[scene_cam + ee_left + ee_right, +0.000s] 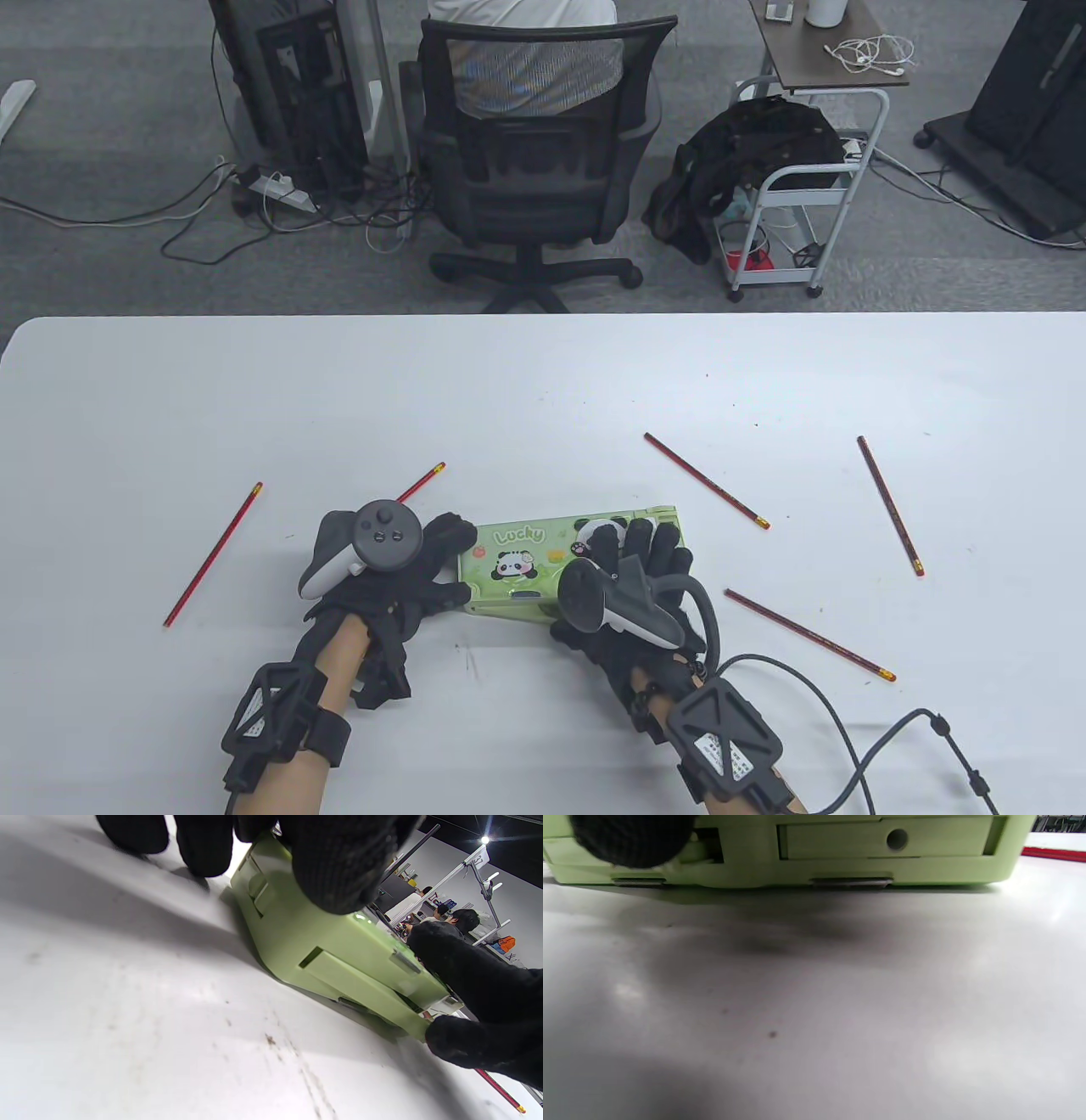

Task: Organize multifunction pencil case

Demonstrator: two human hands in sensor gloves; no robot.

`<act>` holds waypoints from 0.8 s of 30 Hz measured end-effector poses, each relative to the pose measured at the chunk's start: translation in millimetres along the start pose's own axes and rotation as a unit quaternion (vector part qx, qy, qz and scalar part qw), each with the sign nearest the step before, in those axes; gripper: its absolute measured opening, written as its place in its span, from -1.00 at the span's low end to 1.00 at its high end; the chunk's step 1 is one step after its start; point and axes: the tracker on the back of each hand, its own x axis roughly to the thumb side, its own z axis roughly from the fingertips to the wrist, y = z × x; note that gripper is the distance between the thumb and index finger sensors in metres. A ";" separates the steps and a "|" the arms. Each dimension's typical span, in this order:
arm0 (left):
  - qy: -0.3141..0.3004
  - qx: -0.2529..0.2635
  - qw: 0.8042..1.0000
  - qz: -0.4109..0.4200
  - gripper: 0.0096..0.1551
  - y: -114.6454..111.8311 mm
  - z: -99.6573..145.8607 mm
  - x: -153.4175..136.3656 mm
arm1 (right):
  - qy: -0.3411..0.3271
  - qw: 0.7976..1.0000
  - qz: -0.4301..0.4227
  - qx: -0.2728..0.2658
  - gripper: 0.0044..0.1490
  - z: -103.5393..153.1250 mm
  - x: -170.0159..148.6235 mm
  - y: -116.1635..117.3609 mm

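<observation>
Green plastic, printed with pandas and the word "Lucky", is lying flat on the white table near its front edge: this is the pencil case, closed, and it is sitting between the two gloved hands. The left hand is gripping the case's left end, fingers wrapping over the far corner and thumb reaching along the near edge. The right hand is resting on top of the case's right half, fingers spreading over the lid and covering part of the panda print. Five red pencils are lying loose around it: one far to the left, one just behind the left hand, one beyond the case, one well to the right, and one near the right wrist. The left wrist view is showing what the table view is hiding: the case's near side wall with slots and a panel, a gloved fingertip pressing on its top edge. The right wrist view is showing a low side of the case with a drawer-like panel bearing a round hole, and dark feet touching the table.
</observation>
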 end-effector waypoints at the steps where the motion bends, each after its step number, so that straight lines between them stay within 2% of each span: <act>1: 0.000 0.000 1.000 0.000 -0.12 0.0 0.0 0.0 | 0.003 1.000 0.000 0.002 0.52 -0.6 -0.5 -0.1; 6: 0.000 0.000 1.000 0.000 -0.12 0.1 0.0 0.1 | 0.033 0.999 -0.041 0.007 0.52 -2.3 -4.7 0.8; 24: 0.001 0.000 1.000 -0.004 -0.12 0.2 0.1 0.4 | 0.051 0.998 0.033 -0.014 0.45 -2.9 0.7 -3.8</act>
